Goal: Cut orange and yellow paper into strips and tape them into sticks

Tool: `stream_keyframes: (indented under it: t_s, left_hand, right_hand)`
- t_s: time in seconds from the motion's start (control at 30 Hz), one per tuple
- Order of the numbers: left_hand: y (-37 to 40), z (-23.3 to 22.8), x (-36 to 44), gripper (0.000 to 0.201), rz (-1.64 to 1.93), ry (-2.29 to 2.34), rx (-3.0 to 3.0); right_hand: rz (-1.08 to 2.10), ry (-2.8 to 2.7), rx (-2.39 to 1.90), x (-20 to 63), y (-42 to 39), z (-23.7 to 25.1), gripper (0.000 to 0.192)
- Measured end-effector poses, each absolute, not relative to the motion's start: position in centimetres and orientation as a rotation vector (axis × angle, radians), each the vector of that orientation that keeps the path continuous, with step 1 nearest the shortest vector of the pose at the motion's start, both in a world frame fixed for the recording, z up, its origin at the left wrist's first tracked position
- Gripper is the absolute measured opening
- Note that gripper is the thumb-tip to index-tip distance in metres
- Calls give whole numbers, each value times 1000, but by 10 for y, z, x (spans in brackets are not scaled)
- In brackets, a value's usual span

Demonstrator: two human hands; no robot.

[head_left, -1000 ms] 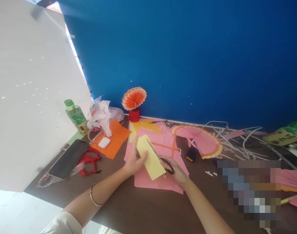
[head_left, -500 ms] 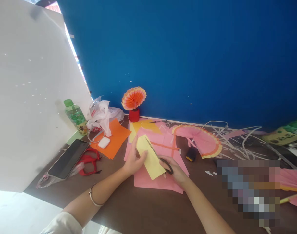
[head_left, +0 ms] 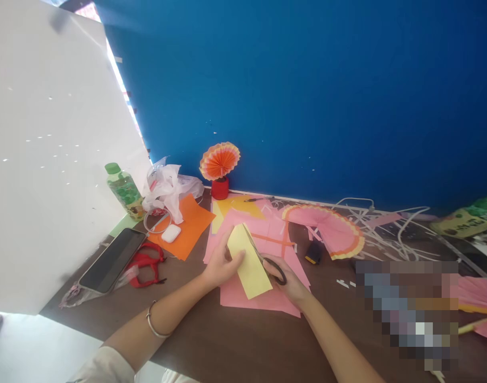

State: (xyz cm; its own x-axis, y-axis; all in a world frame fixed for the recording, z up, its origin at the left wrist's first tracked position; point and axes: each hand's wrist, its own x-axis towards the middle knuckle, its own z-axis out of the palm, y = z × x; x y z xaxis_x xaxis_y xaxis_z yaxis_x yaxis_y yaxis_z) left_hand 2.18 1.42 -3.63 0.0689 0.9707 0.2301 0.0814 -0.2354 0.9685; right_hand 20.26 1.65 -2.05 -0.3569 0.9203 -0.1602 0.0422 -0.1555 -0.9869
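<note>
My left hand (head_left: 219, 263) pinches the left edge of a long yellow paper (head_left: 249, 260), holding it just above the pink sheets (head_left: 263, 298) on the brown table. My right hand (head_left: 289, 282) grips black-handled scissors (head_left: 273, 267) whose blades run along the yellow paper's right edge, mostly hidden behind it. A bracelet sits on my left wrist.
Left of the hands lie red scissors (head_left: 147, 263), a dark phone (head_left: 111, 260), a white earbud case (head_left: 171, 233) on orange paper (head_left: 187, 223) and a green bottle (head_left: 125, 191). A paper fan in a red cup (head_left: 220, 165) stands by the blue wall. A pink fan (head_left: 331, 229) and white strips lie right.
The yellow paper has tipped more upright and turned slightly; the scissor blades, seen across it before, are now at its right edge. Both hands stay in place.
</note>
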Motion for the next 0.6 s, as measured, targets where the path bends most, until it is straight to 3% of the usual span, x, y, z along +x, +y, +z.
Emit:
stream_keyframes:
  t_s: [0.2, 0.6]
  left_hand:
    - [13, -32, 23, 63, 1276, 1101, 1486]
    - [14, -35, 24, 62, 1283, 1104, 1466]
  right_hand:
    - [1698, -1464, -1089, 200, 20, -18, 42]
    - [1539, -1542, -1118, 198, 17, -13, 41]
